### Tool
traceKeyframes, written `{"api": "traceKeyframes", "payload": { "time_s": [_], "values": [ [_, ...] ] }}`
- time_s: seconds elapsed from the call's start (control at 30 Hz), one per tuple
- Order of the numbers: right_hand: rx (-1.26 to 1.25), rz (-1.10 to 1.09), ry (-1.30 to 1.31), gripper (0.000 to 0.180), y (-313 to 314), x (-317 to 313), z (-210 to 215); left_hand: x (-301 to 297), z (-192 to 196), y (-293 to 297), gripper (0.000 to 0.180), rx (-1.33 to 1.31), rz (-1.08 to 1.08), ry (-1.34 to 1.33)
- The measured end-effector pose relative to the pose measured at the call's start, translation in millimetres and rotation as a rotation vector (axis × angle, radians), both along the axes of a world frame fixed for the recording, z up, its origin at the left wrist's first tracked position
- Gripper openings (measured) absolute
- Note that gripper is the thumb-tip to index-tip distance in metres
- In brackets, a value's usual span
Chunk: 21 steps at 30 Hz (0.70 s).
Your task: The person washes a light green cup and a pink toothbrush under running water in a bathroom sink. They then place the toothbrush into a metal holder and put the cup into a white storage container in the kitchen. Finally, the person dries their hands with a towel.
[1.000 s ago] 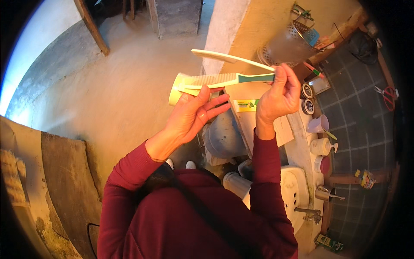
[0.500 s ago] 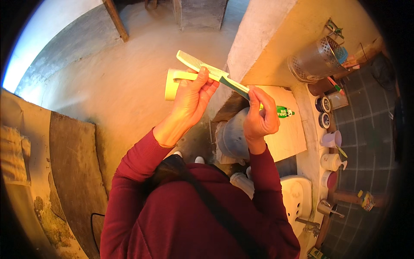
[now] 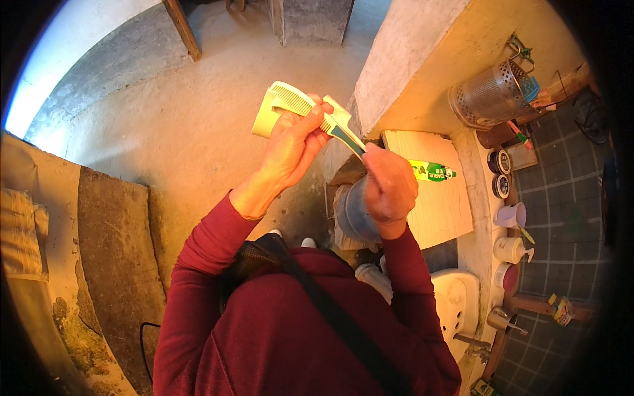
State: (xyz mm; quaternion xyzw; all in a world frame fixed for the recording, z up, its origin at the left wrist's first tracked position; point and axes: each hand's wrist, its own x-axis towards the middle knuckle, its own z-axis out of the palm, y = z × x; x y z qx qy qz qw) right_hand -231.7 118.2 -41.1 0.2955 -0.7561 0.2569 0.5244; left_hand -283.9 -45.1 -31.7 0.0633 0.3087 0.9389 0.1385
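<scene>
My left hand [image 3: 290, 146] is raised at mid-view, its thumb and fingers closed on a pale comb [image 3: 295, 96] with a dark green handle part. A pale yellow cup-like piece [image 3: 265, 116] sits behind the comb at the same hand; how the fingers hold it is partly hidden. Beyond the fingertips, a flat pale piece [image 3: 339, 111] shows beside the comb; I cannot tell what it belongs to. My right hand [image 3: 391, 185], slightly blurred, is closed around the lower end of the comb's handle.
Under my right hand lies a pale board [image 3: 441, 211] bearing a green and yellow toothpaste tube [image 3: 436, 171]. A grey-blue bucket [image 3: 353, 211] stands beside it. On the right are a white sink [image 3: 456, 297], a ledge with a purple cup [image 3: 511, 214] and pump bottle [image 3: 510, 250], and a hanging metal holder [image 3: 489, 96].
The comb has turned so its handle slopes more steeply down to the right. My right hand has moved slightly left and down, its back turned upward. The yellow piece has shifted up behind the comb.
</scene>
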Motion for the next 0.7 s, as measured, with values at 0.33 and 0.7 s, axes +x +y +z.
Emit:
{"api": "traceKeyframes", "payload": {
  "time_s": [0.33, 0.7],
  "values": [
    [-0.606, 0.041, -0.285, 0.014, 5.7, -12.5, -8.4, -5.0, -2.6, -17.5, 0.022, -0.071, 0.037, 0.077],
    [-0.407, 0.207, -0.783, 0.012, -24.4, -5.5, -18.7, 1.6, 0.0, -22.4, 0.035, -0.343, 0.121, 0.042]
  ]
}}
